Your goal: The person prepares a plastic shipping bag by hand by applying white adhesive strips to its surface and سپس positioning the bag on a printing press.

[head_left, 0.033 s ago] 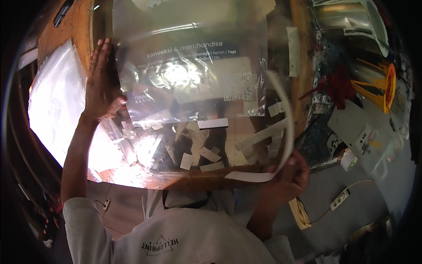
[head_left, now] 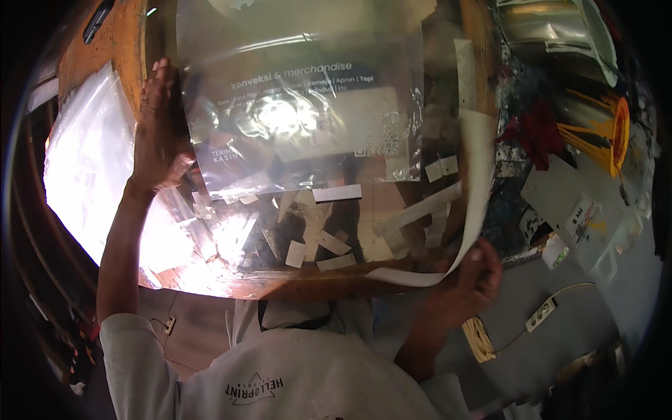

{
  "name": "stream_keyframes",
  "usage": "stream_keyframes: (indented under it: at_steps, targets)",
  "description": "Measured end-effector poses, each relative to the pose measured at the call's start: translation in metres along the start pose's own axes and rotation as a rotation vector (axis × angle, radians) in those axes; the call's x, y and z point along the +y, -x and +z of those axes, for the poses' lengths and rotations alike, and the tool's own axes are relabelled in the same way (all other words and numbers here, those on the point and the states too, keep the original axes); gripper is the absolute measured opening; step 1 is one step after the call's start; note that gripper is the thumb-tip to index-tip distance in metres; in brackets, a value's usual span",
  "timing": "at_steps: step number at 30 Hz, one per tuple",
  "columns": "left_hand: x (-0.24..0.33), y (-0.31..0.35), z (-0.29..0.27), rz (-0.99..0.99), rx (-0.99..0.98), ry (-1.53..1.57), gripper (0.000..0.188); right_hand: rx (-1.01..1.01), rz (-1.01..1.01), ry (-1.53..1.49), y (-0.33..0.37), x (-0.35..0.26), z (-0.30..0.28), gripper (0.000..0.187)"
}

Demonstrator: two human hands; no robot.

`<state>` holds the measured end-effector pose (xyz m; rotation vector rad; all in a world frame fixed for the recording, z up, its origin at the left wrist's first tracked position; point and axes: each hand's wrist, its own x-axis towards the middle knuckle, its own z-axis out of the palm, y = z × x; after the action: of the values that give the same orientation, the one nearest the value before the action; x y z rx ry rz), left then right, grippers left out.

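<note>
Your left hand (head_left: 157, 136), fingers straight, beside clear rectangular plastic bag (head_left: 301, 101) | right hand (head_left: 472, 283) pinching long curled white strip (head_left: 476, 189) | springback could twist it

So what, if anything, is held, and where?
The right hand holds the white strip near its lower bend; the left hand lies flat, holding nothing.

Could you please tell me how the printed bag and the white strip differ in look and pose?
The bag is see-through with print; the strip looks plain white. The bag is broad; the strip is long and narrow. The bag lies flat; the strip bends in a curve, held in the right hand. Both are thin.
</note>
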<state>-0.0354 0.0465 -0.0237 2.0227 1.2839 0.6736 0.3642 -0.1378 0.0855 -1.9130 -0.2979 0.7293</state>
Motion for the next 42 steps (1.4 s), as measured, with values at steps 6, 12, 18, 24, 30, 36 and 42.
stream_keyframes:
  at_steps: [6, 12, 18, 24, 30, 36, 42]
  targets:
    - [-0.014, 0.004, -0.012, 0.043, 0.253, 0.009, 0.11, 0.218, -0.212, 0.125, -0.032, 0.002, -0.04, 0.026]
    - [-0.031, 0.01, -0.031, -0.06, 0.402, -0.339, 0.067, 0.059, -0.198, 0.392, -0.062, 0.029, -0.043, 0.028]
    - [-0.018, 0.007, -0.055, -0.104, 0.215, -0.209, 0.071, 0.009, -0.732, 0.874, -0.065, 0.028, -0.037, 0.025]
    - [0.023, 0.033, -0.074, -0.257, 0.49, -0.411, 0.064, -0.205, -0.584, 0.874, -0.021, 0.034, -0.041, 0.023]
    - [0.029, 0.157, -0.058, -0.568, 0.381, -0.842, 0.057, -0.684, -0.545, 0.79, 0.047, 0.063, -0.019, 0.023]
    - [0.023, 0.194, -0.072, -0.431, 0.116, -0.764, 0.055, -0.918, -0.63, 0.634, 0.08, 0.083, 0.0, 0.03]
    - [0.021, 0.173, -0.104, -0.311, 0.329, -0.774, 0.064, -1.071, -0.763, 0.607, 0.096, 0.089, 0.019, 0.037]
